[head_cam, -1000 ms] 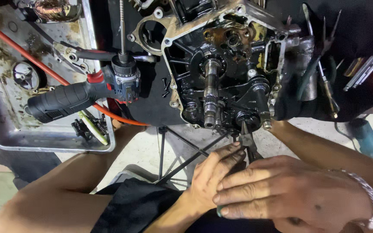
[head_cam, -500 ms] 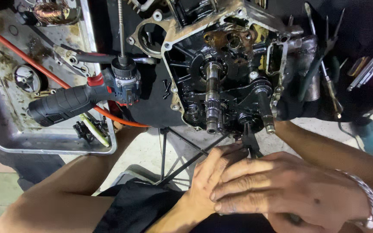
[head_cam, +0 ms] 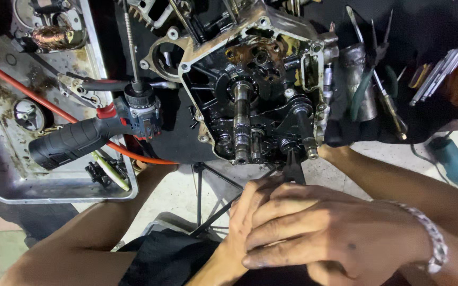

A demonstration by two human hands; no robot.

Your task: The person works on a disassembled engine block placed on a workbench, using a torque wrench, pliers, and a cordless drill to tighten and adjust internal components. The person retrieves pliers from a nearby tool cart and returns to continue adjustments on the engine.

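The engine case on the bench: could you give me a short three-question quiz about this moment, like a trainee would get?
1. True or false: both hands are closed together on the pliers just below the engine case.
2. Where does the cordless driver lie? A) across the edge of the metal tray, left of the engine case; B) in the right hand; C) on the floor.
3. What does the right hand wear at the wrist?

Key
1. True: the right hand lies over the left hand, and the pliers' tip points up at a shaft on the case.
2. A.
3. A silver bracelet.
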